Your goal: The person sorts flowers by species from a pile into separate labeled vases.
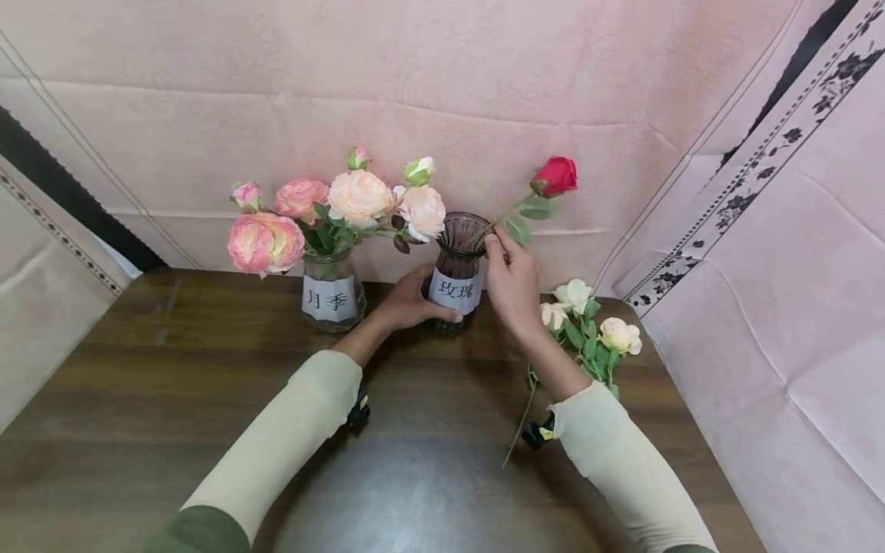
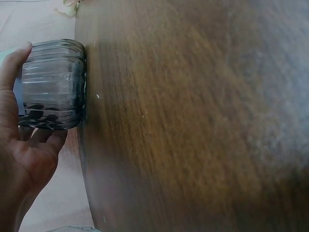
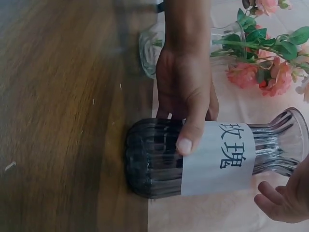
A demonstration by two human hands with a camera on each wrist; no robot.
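Note:
My left hand (image 1: 409, 301) grips the lower body of a dark ribbed glass vase (image 1: 472, 265), thumb across its white paper label (image 1: 452, 290). Upright in the head view, this vase (image 3: 154, 169) shows its base right at the tabletop in the right wrist view. Beside its mouth, my right hand (image 1: 515, 288) pinches the green stem of a red rose (image 1: 555, 176). The stem slants down across the vase's rim, and the bloom leans out to the right. In the left wrist view, fingers (image 2: 53, 140) and thumb wrap round the vase (image 2: 50, 79).
To the left stands a clear labelled vase (image 1: 332, 316) holding several pink and peach flowers (image 1: 359, 196). Cream roses (image 1: 620, 336) with leafy stems lie on the right of the brown wooden table (image 1: 387, 476), partly behind my right forearm. Pink cloth (image 1: 449, 61) hangs close behind.

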